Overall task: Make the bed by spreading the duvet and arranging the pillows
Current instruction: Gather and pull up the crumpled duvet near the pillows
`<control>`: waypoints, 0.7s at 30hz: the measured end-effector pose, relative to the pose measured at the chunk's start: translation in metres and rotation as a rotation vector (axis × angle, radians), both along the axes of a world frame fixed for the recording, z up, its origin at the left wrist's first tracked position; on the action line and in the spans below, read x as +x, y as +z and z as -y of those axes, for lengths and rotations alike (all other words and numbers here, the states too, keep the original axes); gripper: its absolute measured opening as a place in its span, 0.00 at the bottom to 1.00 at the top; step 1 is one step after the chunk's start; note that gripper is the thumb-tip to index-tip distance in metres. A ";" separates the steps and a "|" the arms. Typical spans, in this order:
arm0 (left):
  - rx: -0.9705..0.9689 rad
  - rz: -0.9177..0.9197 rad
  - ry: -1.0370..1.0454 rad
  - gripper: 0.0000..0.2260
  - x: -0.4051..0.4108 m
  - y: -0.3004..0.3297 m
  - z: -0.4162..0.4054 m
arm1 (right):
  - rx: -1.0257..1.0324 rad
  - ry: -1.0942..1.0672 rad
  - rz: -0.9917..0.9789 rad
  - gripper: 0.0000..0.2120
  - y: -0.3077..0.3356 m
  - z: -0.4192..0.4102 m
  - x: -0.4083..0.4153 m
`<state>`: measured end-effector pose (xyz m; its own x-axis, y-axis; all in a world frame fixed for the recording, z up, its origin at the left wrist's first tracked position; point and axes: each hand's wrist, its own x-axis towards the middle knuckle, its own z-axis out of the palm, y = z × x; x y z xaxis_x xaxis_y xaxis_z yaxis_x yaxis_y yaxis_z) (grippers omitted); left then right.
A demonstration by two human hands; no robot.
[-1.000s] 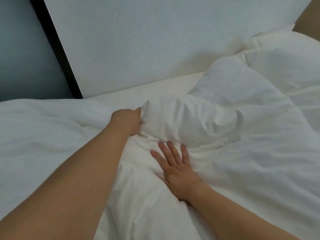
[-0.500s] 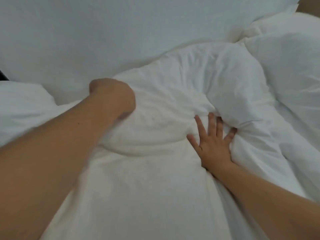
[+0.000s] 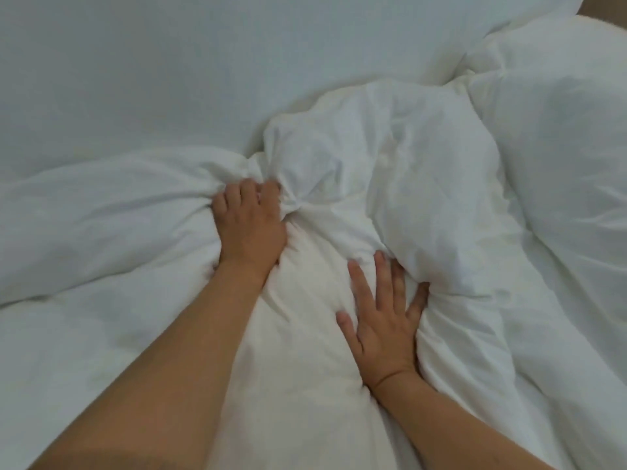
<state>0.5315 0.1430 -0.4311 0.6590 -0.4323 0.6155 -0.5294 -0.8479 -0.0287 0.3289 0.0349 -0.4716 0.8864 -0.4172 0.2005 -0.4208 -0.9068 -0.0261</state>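
On the bed, the left hand (image 3: 249, 225) is clutching a bunched duvet (image 3: 373, 171) fold; the right hand (image 3: 383, 320), fingers straight, is pressing it. Pulling while pinning it down is likely keeping it rumpled.

**Bed under a rumpled duvet**

A white duvet (image 3: 390, 171) is lying bunched over the bed, covering all of its near part and rising into a crumpled heap in the middle. At the far right a plump white pillow (image 3: 563, 137) is sitting beside that heap, touching it. A pale flat surface (image 3: 169, 62) is filling the far left behind the bedding; whether it is a headboard or a wall cannot be told. The mattress itself is hiding under the covers.
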 end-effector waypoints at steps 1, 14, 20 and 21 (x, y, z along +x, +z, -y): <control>0.047 -0.058 0.030 0.14 0.002 -0.009 0.001 | -0.002 -0.003 0.007 0.32 0.001 0.001 0.000; 0.271 -0.396 -0.054 0.18 -0.026 0.076 0.012 | 0.438 0.205 -0.127 0.33 0.048 0.000 -0.010; -0.222 -0.121 -0.260 0.24 -0.038 0.171 0.197 | 0.595 0.135 0.449 0.21 0.210 0.227 -0.007; -0.306 -0.193 -0.234 0.25 -0.039 0.181 0.242 | 0.268 0.107 0.431 0.24 0.228 0.284 0.002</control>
